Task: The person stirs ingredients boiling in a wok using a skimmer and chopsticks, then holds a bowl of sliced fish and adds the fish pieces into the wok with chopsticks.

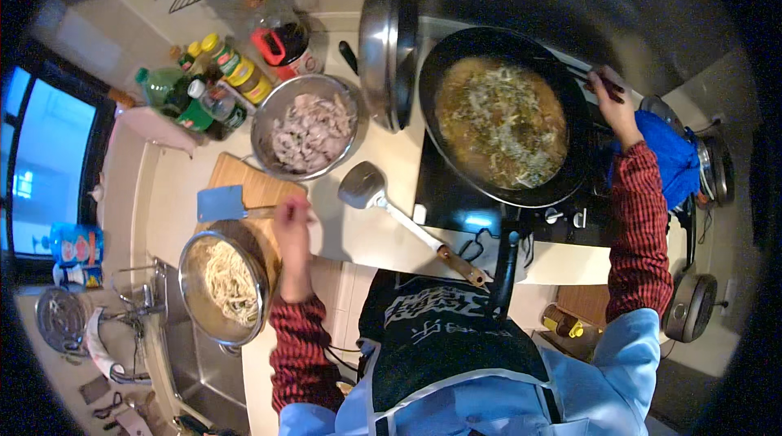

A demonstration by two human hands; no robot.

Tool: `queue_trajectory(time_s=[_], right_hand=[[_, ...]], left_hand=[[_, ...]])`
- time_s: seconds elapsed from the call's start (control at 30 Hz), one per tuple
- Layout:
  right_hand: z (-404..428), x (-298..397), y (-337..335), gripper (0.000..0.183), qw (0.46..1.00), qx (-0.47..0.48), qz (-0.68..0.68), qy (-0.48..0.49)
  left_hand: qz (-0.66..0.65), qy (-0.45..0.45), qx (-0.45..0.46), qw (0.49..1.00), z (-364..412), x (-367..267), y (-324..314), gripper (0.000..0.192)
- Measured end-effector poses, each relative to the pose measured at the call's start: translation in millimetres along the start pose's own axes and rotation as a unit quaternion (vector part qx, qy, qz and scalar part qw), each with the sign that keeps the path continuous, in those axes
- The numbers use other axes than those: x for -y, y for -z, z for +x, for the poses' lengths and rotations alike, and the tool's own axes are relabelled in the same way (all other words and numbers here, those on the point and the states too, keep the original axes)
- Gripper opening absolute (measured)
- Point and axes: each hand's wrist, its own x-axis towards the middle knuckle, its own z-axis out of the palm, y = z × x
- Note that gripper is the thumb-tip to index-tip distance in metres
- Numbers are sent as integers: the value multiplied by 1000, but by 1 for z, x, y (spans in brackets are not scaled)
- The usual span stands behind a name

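Observation:
My left hand point(294, 240), blurred, is beside the wooden handle of a flat, blue-looking blade point(220, 202) on the cutting board point(247, 182); whether it grips the handle is unclear. My right hand point(611, 103), at the far right rim of a black wok point(449, 152), is closed on dark sticks that look like chopsticks point(595, 83). Bubbling brownish broth with chopped greens point(504, 124) fills much of the wok on the cooktop point(440, 204). A steel bowl of noodles point(235, 283) stands near my left forearm. Another steel bowl holds pale sliced meat point(314, 130).
A metal wok spatula point(415, 222) lies across the counter, its wooden handle towards me. A large lid point(385, 45) stands upright left of the wok. Bottles point(235, 69) crowd the back left, by the wall. A sink point(204, 369) is lower left; blue cloth point(663, 158) lies at right.

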Motion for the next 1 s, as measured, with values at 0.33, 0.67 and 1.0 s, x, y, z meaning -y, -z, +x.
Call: queue_trajectory(time_s=[0.33, 0.67, 1.0], right_hand=[[-52, 48, 28, 18, 993, -71, 81, -45], [-126, 136, 43, 24, 953, -60, 224, -193], [-149, 130, 44, 28, 941, -20, 238, -239]], left_hand=[[-89, 245, 82, 962, 176, 35, 65, 34], [-278, 165, 72, 943, 157, 13, 29, 45], [-230, 94, 61, 967, 8, -63, 68, 46]])
